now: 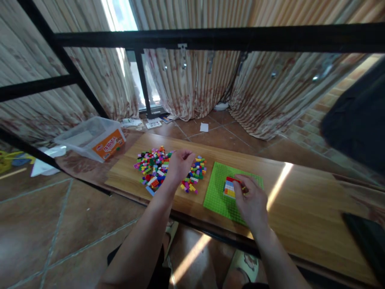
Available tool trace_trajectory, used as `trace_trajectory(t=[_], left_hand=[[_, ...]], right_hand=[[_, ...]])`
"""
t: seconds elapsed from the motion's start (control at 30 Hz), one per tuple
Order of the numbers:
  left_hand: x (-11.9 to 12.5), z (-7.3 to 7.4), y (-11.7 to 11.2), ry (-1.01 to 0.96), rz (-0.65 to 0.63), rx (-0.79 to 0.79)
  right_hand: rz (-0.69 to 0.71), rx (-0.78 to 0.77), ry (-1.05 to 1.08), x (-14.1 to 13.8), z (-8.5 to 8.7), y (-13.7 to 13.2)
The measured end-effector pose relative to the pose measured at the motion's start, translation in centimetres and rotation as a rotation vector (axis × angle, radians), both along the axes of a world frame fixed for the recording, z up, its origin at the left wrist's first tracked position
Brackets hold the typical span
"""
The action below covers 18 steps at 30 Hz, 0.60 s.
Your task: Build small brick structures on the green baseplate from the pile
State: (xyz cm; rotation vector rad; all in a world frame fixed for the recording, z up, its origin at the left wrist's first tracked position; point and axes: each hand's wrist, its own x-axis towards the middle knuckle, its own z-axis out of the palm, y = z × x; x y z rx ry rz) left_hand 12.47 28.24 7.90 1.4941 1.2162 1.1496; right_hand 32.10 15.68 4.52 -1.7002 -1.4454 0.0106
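So the green baseplate (215, 193) has a small striped brick build (229, 188) on its middle, right hand (252, 198) curled up against it, can't tell if it's gripping. Left of the baseplate, left hand (181, 164) is over the loose bricks (153, 164), fingertips bunched; can't tell if they've pinched one.

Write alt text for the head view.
A person's left hand is over a pile of loose toy bricks; the right hand is at a small multicoloured brick build on a green baseplate. An orange-labelled clear plastic box stands left of the pile.
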Motion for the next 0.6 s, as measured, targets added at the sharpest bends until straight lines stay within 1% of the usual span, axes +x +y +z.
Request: trace_trajectory(t=[0.1, 0.2, 0.3, 0.37, 0.43, 0.5, 0.53, 0.6], left_hand=[[-1.6, 0.1, 0.3, -0.002, 0.046, 0.027], [-3.5, 0.3, 0.3, 0.073, 0.062, 0.086], [-6.8, 1.2, -0.1, 0.21, 0.121, 0.119], [-9.8, 1.9, -0.9, 0.336, 0.183, 0.099], [-12.9, 2.4, -2.5, 0.474, 0.256, 0.025], [-15.3, 2.4, -4.8, 0.581, 0.269, -0.078], [-16.1, 2.0, -6.2, 0.615, 0.258, -0.126], [-16.7, 0.8, -8.7, 0.642, 0.252, -0.216]], right_hand=[[0.137, 0.007, -0.007, -2.8, -0.3, 0.2], [0.259, -0.019, -0.051, -5.5, -1.0, 0.6], [0.324, -0.102, -0.157, -7.6, -1.4, 1.1], [0.303, -0.154, -0.264, -8.7, -1.4, 1.5], [0.256, -0.192, -0.366, -9.4, -1.5, 1.9], [0.216, -0.22, -0.433, -9.9, -1.6, 2.3], [0.208, -0.233, -0.455, -10.1, -1.6, 2.4], [0.211, -0.255, -0.477, -10.4, -1.9, 2.4]])
